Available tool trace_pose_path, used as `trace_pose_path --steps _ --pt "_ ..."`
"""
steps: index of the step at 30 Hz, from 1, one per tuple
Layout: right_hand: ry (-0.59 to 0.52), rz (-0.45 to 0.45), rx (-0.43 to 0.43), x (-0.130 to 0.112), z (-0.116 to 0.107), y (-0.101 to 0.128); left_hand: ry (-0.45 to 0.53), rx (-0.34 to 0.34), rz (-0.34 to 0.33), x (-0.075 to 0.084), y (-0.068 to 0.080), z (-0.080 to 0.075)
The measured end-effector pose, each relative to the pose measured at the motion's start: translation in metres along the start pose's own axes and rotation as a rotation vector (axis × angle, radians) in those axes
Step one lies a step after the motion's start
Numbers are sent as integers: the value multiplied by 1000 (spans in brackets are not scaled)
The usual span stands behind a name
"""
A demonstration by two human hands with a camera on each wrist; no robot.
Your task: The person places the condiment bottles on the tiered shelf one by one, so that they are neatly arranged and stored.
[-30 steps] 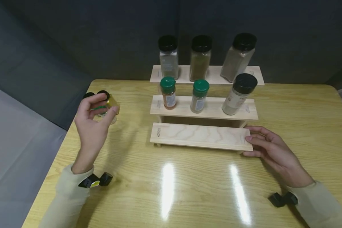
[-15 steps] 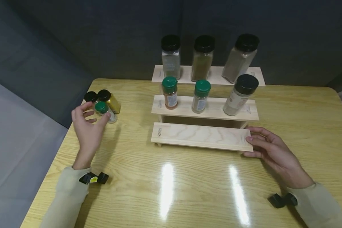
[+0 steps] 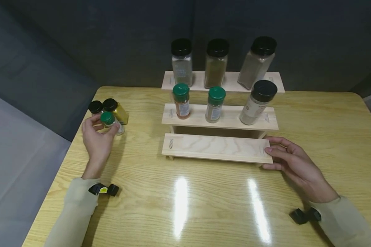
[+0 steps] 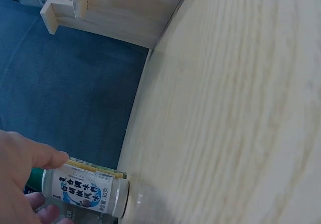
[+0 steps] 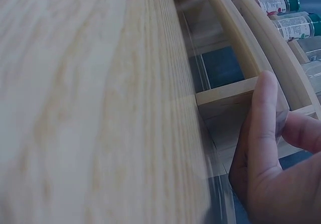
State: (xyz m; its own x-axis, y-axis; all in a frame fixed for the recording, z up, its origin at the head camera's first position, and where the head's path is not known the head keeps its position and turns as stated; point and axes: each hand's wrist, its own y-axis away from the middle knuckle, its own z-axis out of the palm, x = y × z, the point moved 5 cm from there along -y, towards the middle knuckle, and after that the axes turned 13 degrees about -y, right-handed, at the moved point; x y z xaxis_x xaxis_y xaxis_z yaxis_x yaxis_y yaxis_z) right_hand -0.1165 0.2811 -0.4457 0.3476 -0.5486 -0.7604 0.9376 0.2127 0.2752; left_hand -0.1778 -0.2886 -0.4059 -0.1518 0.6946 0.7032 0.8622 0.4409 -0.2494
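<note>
My left hand [image 3: 102, 125] grips a small green-capped spice jar [image 3: 110, 121] standing near the table's left edge. In the left wrist view the jar's white label [image 4: 84, 191] shows between my thumb [image 4: 35, 156] and fingers. My right hand [image 3: 269, 157] holds the right end of the bottom step of a three-step wooden rack [image 3: 216, 147]. The right wrist view shows my thumb [image 5: 261, 123] pressed against that end of the rack [image 5: 225, 91]. The bottom step is bare.
Two black-capped jars stand right behind the gripped one, a clear one [image 3: 96, 107] and a yellow one [image 3: 116, 110]. The middle step carries two green-capped jars [image 3: 181, 100] and one black-capped jar [image 3: 259, 102]. Three black-capped jars [image 3: 216, 61] stand on the top step.
My left hand has dropped lower and drawn slightly toward me, loosening and then closing again round the green-capped jar. The right hand has stayed on the rack's end.
</note>
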Motion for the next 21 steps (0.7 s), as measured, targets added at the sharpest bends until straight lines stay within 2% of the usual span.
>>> trace_pose_path --steps 13,21 --pt "3 -2 6 1 0 0 36 -11 18 -5 -1 3" --pt "0 0 8 0 0 1 84 -2 43 0 8 0"
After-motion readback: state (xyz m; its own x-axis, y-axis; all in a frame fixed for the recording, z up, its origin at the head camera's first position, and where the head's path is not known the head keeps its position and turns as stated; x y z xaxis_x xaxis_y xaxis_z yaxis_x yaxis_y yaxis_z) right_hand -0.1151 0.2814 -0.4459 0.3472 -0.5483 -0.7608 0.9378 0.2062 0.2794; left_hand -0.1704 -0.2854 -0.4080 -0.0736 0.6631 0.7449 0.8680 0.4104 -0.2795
